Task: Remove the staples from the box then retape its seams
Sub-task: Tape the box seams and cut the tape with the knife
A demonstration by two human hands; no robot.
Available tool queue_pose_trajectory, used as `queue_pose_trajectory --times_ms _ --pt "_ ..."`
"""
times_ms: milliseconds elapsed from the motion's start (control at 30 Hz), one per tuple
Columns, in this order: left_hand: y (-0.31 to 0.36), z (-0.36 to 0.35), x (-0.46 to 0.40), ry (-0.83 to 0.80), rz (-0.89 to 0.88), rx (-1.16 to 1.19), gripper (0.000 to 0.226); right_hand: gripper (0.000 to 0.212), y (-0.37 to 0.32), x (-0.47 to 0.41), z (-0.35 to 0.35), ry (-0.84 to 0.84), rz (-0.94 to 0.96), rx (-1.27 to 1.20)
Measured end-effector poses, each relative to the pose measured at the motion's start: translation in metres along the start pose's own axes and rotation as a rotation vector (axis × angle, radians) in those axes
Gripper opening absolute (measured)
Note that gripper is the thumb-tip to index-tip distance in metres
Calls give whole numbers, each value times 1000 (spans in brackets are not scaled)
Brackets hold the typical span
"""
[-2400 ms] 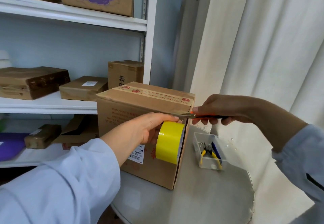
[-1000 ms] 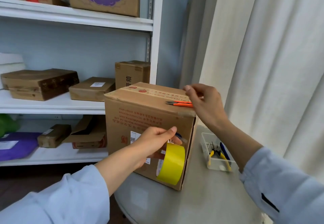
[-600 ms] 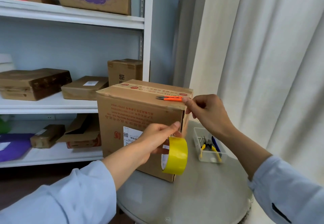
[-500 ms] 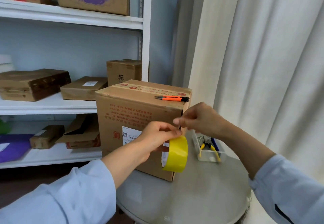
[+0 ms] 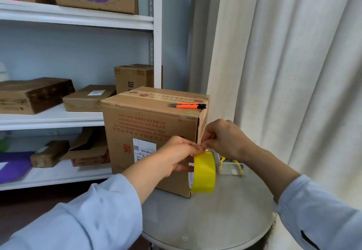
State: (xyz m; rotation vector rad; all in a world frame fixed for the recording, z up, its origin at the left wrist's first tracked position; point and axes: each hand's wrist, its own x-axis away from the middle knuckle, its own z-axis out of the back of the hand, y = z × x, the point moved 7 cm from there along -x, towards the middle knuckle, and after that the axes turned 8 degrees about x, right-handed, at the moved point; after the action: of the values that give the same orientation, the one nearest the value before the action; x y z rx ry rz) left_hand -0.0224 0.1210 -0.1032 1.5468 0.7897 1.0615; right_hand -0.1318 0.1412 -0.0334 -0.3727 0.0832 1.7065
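A brown cardboard box (image 5: 148, 124) with red print and a white label stands on a round grey table (image 5: 205, 218). Orange-handled snips (image 5: 189, 105) lie on its top near the right edge. My left hand (image 5: 176, 157) grips a yellow tape roll (image 5: 204, 172) against the box's front right corner. My right hand (image 5: 225, 139) is at that corner just above the roll, its fingertips pinching the tape's loose end next to my left fingertips.
A clear plastic tray (image 5: 232, 168) with yellow-handled pliers sits on the table behind the roll. White shelves (image 5: 58, 118) with several cardboard parcels stand to the left. A pale curtain (image 5: 293, 73) hangs close on the right.
My right hand laid the orange snips on the box top, came down to the front right corner and now pinches the tape end. My left hand lowered the roll along that corner.
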Motion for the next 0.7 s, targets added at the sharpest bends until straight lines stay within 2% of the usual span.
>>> queue_pose_trajectory --times_ms 133,300,600,700 --pt "-6 -5 -2 -78 58 -11 22 15 7 4 -10 -82 -5 -78" --pt "-9 -5 -7 -104 71 13 21 19 19 3 -15 -11 -82 -87" --pt "-7 19 -25 41 5 51 40 14 9 -17 -34 -33 -64 -99" --pt "0 27 -35 63 -47 12 36 18 11 -28 -39 2 -90 -114"
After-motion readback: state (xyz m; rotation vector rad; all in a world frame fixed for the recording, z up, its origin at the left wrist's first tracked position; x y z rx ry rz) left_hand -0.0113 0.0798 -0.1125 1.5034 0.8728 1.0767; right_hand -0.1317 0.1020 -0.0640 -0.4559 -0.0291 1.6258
